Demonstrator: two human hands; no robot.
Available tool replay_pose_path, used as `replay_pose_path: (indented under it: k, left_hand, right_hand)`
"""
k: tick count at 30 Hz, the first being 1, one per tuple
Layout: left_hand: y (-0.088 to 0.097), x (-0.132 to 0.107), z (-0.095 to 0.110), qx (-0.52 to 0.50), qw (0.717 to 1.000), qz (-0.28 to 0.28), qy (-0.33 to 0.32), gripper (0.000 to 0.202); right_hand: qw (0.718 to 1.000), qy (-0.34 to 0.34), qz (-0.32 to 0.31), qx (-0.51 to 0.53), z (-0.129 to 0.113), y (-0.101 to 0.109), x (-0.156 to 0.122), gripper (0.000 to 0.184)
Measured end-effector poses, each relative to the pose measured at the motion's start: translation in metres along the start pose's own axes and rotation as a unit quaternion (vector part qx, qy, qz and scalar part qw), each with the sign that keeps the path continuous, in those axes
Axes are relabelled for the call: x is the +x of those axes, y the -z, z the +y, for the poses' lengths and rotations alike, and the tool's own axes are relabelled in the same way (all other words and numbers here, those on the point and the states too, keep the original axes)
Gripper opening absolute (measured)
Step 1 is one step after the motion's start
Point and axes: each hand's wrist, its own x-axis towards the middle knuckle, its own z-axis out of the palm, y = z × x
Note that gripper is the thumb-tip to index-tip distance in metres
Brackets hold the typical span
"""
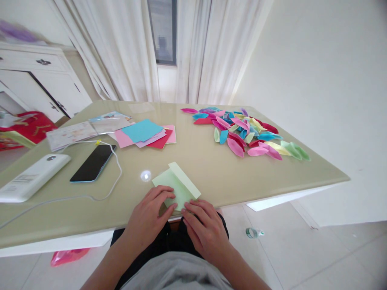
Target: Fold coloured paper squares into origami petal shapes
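Observation:
A light green sheet of paper (178,187) lies at the table's front edge, with one long strip folded over along its upper right side. My left hand (152,207) holds the sheet's left part, fingers curled on top and thumb near the lower corner. On the lower right corner, my right hand (205,223) grips the paper with its fingers bent close together; its thumb is mostly hidden. Farther back on the right spreads a heap of folded paper pieces (236,147) in pink, blue, red, yellow and green.
Flat coloured paper sheets (143,131) are stacked at the back left, beside clear plastic packets (110,123). A phone (93,163), a white power bank (33,177) and a white cable (121,171) lie on the left. A tape roll (250,233) sits on the floor.

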Motion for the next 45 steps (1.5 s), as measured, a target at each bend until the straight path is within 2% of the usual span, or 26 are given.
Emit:
replay_pose_path:
  k: [5, 10, 18, 23, 25, 28, 33, 40, 45]
  left_hand:
    - [-0.002, -0.003, -0.003, 0.04, 0.999, 0.032, -0.003, 0.021]
    - [-0.004, -0.003, -0.002, 0.055, 0.998, 0.036, -0.001, 0.023]
    - [0.007, -0.01, -0.016, 0.089, 0.995, 0.036, -0.011, 0.025]
    - [0.001, -0.009, 0.001, 0.113, 0.987, 0.112, -0.022, 0.027]
    - [-0.006, -0.007, 0.011, 0.126, 0.985, 0.118, -0.024, 0.026]
    - [-0.013, -0.003, 0.019, 0.142, 0.986, 0.086, -0.005, 0.034]
    - [-0.01, -0.003, 0.014, 0.129, 0.99, 0.05, 0.007, 0.031]
    - [-0.005, -0.008, 0.006, 0.148, 0.988, 0.036, -0.022, 0.034]
    - [-0.005, -0.011, 0.008, 0.175, 0.984, 0.035, -0.027, 0.035]
  right_hand:
    - [1.0, -0.001, -0.003, -0.001, -0.001, 0.001, 0.0, 0.032]
    - [1.0, 0.008, -0.011, -0.025, -0.002, 0.001, 0.001, 0.035]
    - [0.999, 0.016, -0.019, -0.033, -0.001, 0.001, -0.002, 0.037]
    - [0.999, 0.011, -0.01, -0.034, -0.003, 0.0, 0.0, 0.032]
    - [0.999, 0.012, -0.008, -0.035, -0.003, 0.001, 0.001, 0.032]
    - [0.999, 0.012, -0.011, -0.038, -0.002, 0.001, 0.001, 0.034]
    - [0.999, 0.006, -0.008, -0.033, -0.002, 0.0, 0.0, 0.034]
    - [1.0, 0.001, -0.003, -0.022, -0.003, -0.001, 0.0, 0.032]
    - [1.0, -0.001, 0.003, -0.022, -0.003, -0.003, 0.0, 0.031]
